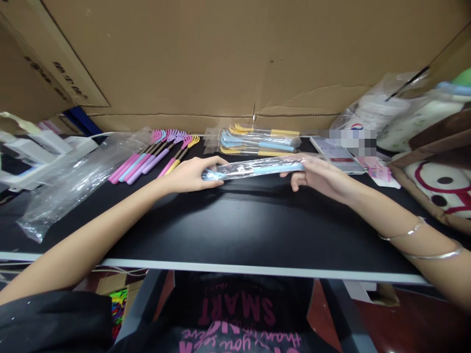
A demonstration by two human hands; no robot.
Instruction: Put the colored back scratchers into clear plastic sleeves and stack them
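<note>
A light blue back scratcher [274,168] in a clear plastic sleeve stretches between my two hands above the black tabletop [239,225]. My left hand [196,174] grips its claw end between thumb and fingers. Around the handle end, my right hand [318,176] is closed on the sleeve. Behind them lies a small stack of bagged back scratchers [275,145], yellow and blue. Several unwrapped back scratchers [147,159] in pink, blue, purple and yellow lie side by side, left of my left hand.
Clear plastic sleeves [79,176] lie at the left by a white holder [40,152]. A phone [338,154], a bagged cup [379,115] and a brown bag with a cartoon face [441,184] occupy the right. A cardboard wall [221,59] stands behind the table.
</note>
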